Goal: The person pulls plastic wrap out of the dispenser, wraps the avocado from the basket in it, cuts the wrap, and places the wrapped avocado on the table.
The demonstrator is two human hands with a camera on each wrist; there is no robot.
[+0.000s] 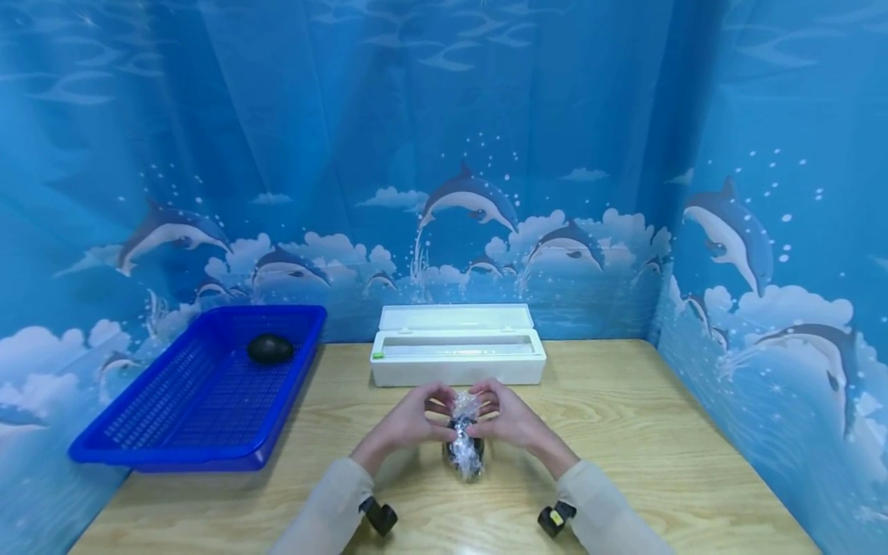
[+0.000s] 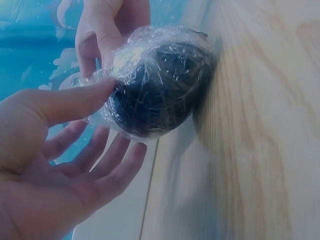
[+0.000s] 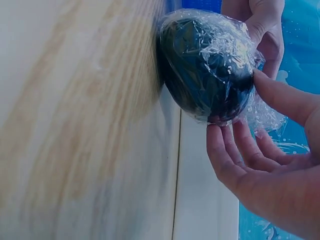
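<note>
A dark, egg-shaped object (image 2: pixel 160 90) wrapped in crinkled, clear cling film (image 1: pixel 465 405) rests on the wooden table, in front of a white box. From the left, my left hand (image 1: pixel 415 418) pinches the loose film, its thumb against the wrapped object and its fingers curved beneath. Facing it, my right hand (image 1: pixel 509 416) holds the film from the other side in the same way, thumb on top. The right wrist view shows film bunched between the right thumb and fingers (image 3: pixel 245 150). The object's kind cannot be told through the film.
Behind the hands stands a white cling film dispenser box (image 1: pixel 458 373) with its lid raised. To the left is a blue plastic basket (image 1: pixel 201 455) holding another dark oval object (image 1: pixel 270 349). A blue dolphin-print curtain (image 1: pixel 361 154) encloses the wooden table (image 1: pixel 659 462).
</note>
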